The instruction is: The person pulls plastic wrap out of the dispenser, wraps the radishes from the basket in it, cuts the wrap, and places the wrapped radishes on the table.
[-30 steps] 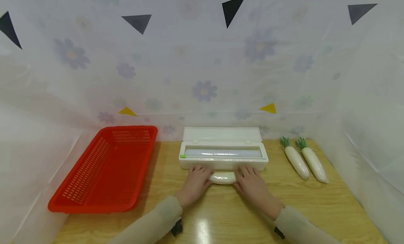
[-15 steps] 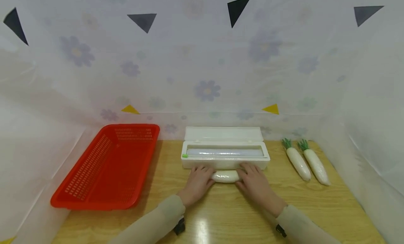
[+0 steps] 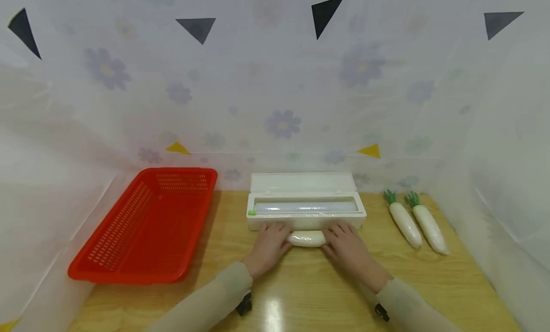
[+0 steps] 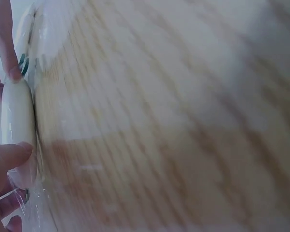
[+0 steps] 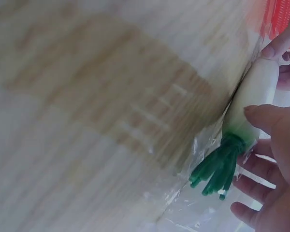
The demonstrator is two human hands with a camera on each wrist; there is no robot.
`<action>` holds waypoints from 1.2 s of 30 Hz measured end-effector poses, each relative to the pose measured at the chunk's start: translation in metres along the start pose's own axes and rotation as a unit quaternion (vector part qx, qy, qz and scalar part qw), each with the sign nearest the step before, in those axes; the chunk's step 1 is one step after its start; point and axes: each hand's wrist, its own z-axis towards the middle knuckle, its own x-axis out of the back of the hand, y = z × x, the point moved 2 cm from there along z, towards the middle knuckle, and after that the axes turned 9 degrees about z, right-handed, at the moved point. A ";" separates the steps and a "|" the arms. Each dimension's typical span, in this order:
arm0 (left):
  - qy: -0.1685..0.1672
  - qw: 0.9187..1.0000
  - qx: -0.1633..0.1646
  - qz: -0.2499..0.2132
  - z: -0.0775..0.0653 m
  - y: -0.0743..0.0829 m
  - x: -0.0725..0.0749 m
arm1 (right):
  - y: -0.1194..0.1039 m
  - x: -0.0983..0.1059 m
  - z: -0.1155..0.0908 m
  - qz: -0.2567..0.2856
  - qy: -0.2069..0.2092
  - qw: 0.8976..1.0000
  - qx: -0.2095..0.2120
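A white radish (image 3: 307,238) lies sideways on the wooden table, right in front of a white cling film dispenser (image 3: 306,222). My left hand (image 3: 270,243) holds its left end, thumb on the near side. At the other end my right hand (image 3: 347,246) grips it beside the green leaves (image 5: 220,166), which the hand hides in the head view. Clear plastic film (image 5: 195,145) shows around the radish and in front of it in both wrist views. The dispenser's lid (image 3: 302,182) stands up, and a film roll (image 3: 306,207) lies inside.
A red plastic basket (image 3: 129,276) stands at the left of the table. Two more radishes with green tops, a nearer-in one (image 3: 406,225) and an outer one (image 3: 431,229), lie at the right. A patterned white curtain (image 3: 275,83) closes off the back and sides.
Both hands keep hold of the radish at almost the same spot. The head view has shifted slightly.
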 end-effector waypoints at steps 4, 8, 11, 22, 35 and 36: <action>0.002 1.000 0.001 0.007 0.001 -0.001 0.003 | 0.002 0.001 0.001 -0.009 0.003 1.000 0.014; 0.028 0.999 -0.006 -0.030 -0.002 -0.004 0.014 | 0.004 0.002 0.000 -0.006 0.019 0.999 0.026; 0.087 0.994 0.023 -0.057 -0.006 -0.010 0.025 | 0.005 0.006 0.003 0.002 0.033 0.999 0.032; 0.090 0.922 0.292 -0.238 -0.013 -0.063 0.031 | -0.010 0.022 0.051 0.027 0.049 0.997 0.058; 0.074 0.872 0.294 -0.385 -0.010 -0.096 0.007 | -0.059 -0.002 0.124 0.125 -0.003 0.991 0.048; 0.071 0.871 0.297 -0.386 -0.010 -0.098 0.007 | -0.062 -0.005 0.129 0.132 -0.009 0.990 0.041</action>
